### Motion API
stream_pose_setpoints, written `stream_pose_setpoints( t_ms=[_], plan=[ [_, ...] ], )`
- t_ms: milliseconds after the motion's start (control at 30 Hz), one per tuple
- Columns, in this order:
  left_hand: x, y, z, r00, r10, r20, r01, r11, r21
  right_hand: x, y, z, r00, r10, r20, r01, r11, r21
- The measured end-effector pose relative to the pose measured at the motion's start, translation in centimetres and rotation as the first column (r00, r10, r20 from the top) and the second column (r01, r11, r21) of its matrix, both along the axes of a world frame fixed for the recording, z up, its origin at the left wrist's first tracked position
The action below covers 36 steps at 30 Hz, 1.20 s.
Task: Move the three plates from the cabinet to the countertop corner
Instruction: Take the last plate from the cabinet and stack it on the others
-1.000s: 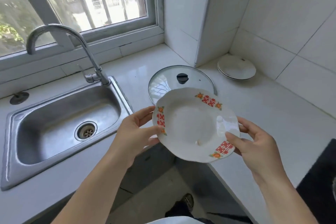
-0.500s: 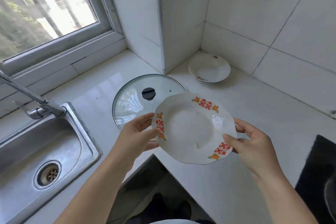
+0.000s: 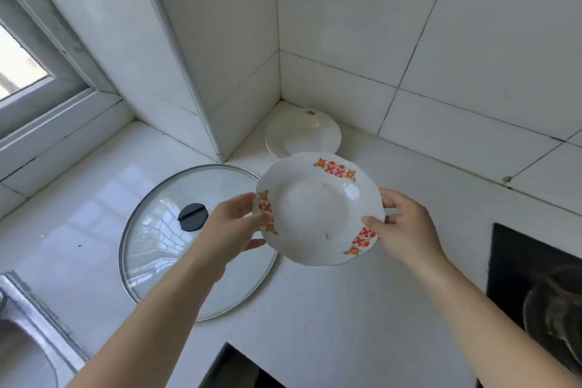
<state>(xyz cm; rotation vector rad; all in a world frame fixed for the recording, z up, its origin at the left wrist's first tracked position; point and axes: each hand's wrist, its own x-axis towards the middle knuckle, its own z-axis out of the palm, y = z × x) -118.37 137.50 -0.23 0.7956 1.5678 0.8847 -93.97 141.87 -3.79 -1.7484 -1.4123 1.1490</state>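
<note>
Carefully, I am pinching the plate (image 3: 315, 208) at opposite rims with left hand (image 3: 231, 227) and right hand (image 3: 406, 230), judging it stiff, slick and breakable.

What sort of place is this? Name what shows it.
Likely a home kitchen: a glass pot lid lies flat on the countertop, a sink edge shows lower left, and left hand and right hand hold a red-patterned plate near stacked plates.

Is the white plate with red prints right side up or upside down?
Right side up: the white red-printed plate shows its hollow and decorated rim; left hand and right hand grip opposite edges.
</note>
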Motion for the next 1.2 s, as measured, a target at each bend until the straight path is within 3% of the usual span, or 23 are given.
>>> stream_pose_setpoints(
  t_ms=[267,500,900,1067,1200],
  plan=[
    [-1.9,8.8,-3.0,1.0,-0.008,-0.006,0.008,1.0,-0.024,-2.4,8.0,-1.3,0.993,0.035,0.115,-0.037,0.999,0.016],
    [-3.0,14.5,-5.5,0.992,0.065,0.106,-0.046,0.983,-0.175,-4.4,13.7,-3.3,0.969,0.093,0.23,-0.089,0.996,-0.031],
    [-4.4,19.7,-9.6,0.986,0.12,0.114,-0.093,0.972,-0.218,-5.8,18.8,-6.5,0.97,0.107,0.217,-0.088,0.992,-0.095],
    [-4.4,20.4,-10.9,0.997,0.059,0.058,-0.051,0.991,-0.122,-5.8,20.0,-7.9,0.967,0.095,0.237,-0.074,0.992,-0.1],
    [-4.4,21.1,-12.0,0.991,0.0,-0.134,-0.002,1.0,-0.014,-5.8,21.1,-9.0,0.97,0.081,0.23,-0.06,0.994,-0.096]
  ],
)
